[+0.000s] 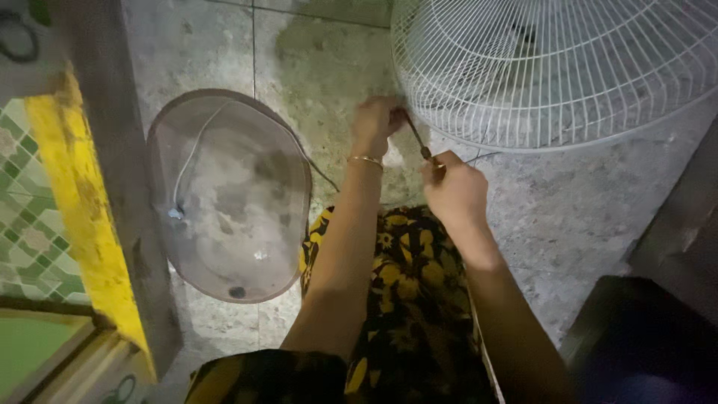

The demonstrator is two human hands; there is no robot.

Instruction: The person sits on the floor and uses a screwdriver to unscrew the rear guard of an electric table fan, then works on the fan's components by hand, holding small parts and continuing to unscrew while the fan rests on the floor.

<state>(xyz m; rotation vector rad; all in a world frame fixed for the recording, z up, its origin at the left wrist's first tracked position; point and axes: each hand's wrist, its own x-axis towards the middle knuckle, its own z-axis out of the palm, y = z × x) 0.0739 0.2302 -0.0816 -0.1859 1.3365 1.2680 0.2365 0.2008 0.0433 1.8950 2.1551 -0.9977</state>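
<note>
The left hand (378, 123) is closed in a fist at the lower left rim of the white wire fan guard (553, 71), gripping the upper end of a thin dark tool (419, 144). A thin bangle (366, 159) sits on the left wrist. The right hand (452, 187) is clenched around the lower end of the same tool, just below and to the right of the left hand. The tool runs diagonally between the two hands, its upper end at the guard's rim; whether it touches the wire cannot be determined. The type of tool cannot be made out.

The fan guard lies on the concrete floor (568, 217) at the upper right, with its round, ribbed face towards the camera. A thin wire (482, 156) lies on the floor just beside the right hand.

To the left of the hands, a round translucent basin (228, 194) rests on the floor, well apart from the guard. A white cord (191, 153) lies inside it, along with a few small dark items too small to identify.

Both forearms extend over a lap covered in black and yellow floral fabric (407, 299). A yellow painted edge (82, 217) and green patterned tiles (26, 209) border the left side. A dark object (643, 337) occupies the lower right corner.
</note>
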